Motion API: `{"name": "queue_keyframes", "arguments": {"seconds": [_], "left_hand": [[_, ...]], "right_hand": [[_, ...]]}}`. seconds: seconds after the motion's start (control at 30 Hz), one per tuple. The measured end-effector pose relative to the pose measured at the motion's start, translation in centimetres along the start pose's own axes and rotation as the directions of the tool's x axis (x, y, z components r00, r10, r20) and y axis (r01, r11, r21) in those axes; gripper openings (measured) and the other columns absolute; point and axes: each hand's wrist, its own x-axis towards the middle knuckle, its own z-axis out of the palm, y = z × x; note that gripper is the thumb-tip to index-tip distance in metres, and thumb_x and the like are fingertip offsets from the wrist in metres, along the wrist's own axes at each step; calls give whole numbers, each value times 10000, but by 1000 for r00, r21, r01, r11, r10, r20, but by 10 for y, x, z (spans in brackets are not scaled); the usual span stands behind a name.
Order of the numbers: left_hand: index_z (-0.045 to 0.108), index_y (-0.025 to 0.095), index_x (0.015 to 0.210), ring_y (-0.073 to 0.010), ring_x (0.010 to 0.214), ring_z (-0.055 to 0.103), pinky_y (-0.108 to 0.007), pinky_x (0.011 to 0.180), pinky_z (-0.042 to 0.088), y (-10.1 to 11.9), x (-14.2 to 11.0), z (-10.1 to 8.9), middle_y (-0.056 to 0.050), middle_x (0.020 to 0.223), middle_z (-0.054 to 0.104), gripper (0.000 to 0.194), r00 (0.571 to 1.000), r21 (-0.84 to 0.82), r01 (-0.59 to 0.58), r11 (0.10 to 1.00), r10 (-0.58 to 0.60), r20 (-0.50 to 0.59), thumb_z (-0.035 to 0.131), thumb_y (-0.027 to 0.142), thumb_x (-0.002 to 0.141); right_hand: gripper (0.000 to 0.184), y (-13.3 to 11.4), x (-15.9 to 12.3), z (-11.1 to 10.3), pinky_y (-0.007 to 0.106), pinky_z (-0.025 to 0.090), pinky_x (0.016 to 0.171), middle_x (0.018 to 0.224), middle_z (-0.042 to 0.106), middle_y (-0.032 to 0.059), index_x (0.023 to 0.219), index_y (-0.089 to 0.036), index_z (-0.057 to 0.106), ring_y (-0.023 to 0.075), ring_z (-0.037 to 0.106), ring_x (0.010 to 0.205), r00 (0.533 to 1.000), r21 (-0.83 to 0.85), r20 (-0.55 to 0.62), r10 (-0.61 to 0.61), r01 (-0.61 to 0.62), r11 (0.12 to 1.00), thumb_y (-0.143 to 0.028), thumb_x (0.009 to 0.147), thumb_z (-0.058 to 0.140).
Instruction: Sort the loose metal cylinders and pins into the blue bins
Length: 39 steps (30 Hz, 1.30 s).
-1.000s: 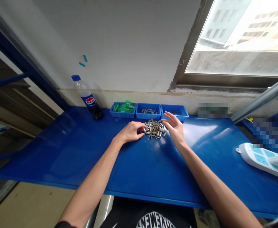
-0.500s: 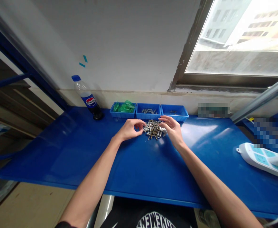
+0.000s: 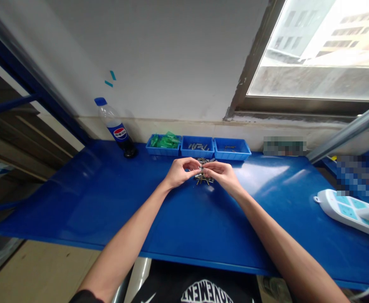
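Note:
A heap of small metal pieces (image 3: 205,179), silver and brass, lies on the blue table (image 3: 184,227) in front of three blue bins. My left hand (image 3: 180,171) and my right hand (image 3: 220,173) meet just above the heap. Their fingertips are pinched together on one small silver piece (image 3: 201,169) held between them. Both hands cover most of the heap. The left bin (image 3: 163,144) holds green plastic parts, the middle bin (image 3: 197,147) several silver pieces, and the right bin (image 3: 231,149) a few thin brass pins.
A cola bottle (image 3: 116,128) with a blue cap stands at the back left by the wall. A white power strip (image 3: 351,212) lies at the right edge. A window and a metal rail are at the upper right.
My two hands were apart on either side of the heap. They have closed in over it and now pinch one small piece between their fingertips.

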Motion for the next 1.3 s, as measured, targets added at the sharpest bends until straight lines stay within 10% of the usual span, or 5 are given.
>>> {"name": "queue_keyframes", "arguments": {"seconds": [0.4,0.6,1.03,1.3], "left_hand": [[769,186,968,-206,911,732,-342,883,587,-4,-1,-12,-63,1003,793,144,982,477,-177,861,184,32,657,160,881],[781,203,1007,-241,1020,720,-395,972,566,-13,-2,-23,-69,1074,787,217,978,594,-210,776,160,137,647,128,853],[799,202,1089,-285,1229,661,-458,1101,535,-21,-3,-30,-108,1322,715,250,974,690,-228,687,168,155,660,170,884],[782,193,986,-249,1060,738,-400,1004,576,-21,0,-28,-90,1120,794,154,981,673,-195,713,131,146,641,164,930]], "right_hand": [[367,0,1,-2,367,576,656,786,782,73,876,-204,781,229,696,666,983,-94,-171,-61,46,995,-567,816,767],[430,6,6,-15,433,602,870,1272,757,106,1215,-228,744,282,739,1023,895,-136,-391,-216,175,975,-464,856,722],[368,1,4,-9,404,594,809,1242,760,115,1146,-212,735,262,747,946,922,-94,-358,-147,121,988,-376,818,708],[350,3,3,-9,394,589,787,1244,759,109,1147,-219,736,251,755,908,931,-92,-334,-146,122,988,-367,832,697]]}}
